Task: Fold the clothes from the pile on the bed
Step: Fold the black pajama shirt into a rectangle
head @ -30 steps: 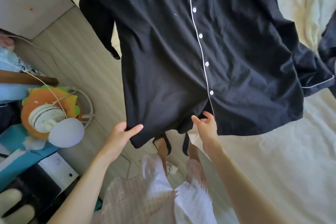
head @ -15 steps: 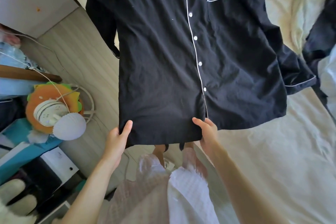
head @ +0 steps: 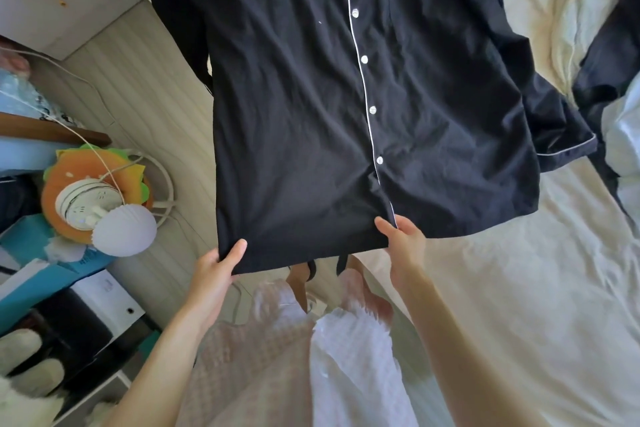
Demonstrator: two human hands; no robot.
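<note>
A black button-up pyjama shirt with white piping and a chest pocket hangs spread out in front of me, its top out of frame. My left hand pinches the hem at the shirt's lower left corner. My right hand grips the hem near the button placket. The shirt's right part and sleeve trail over the cream bed sheet. More dark clothing lies at the bed's right edge.
A pale garment lies beside the dark clothes on the right. Left of the bed is wooden floor with an orange plush toy, a white round lamp, cables, boxes and a shelf. My legs in light trousers stand at the bed's edge.
Both hands closed on the shirt's hem and pulled it taut and straight. The shirt shifted slightly right, and the view tilted so more clothing shows at the right edge.
</note>
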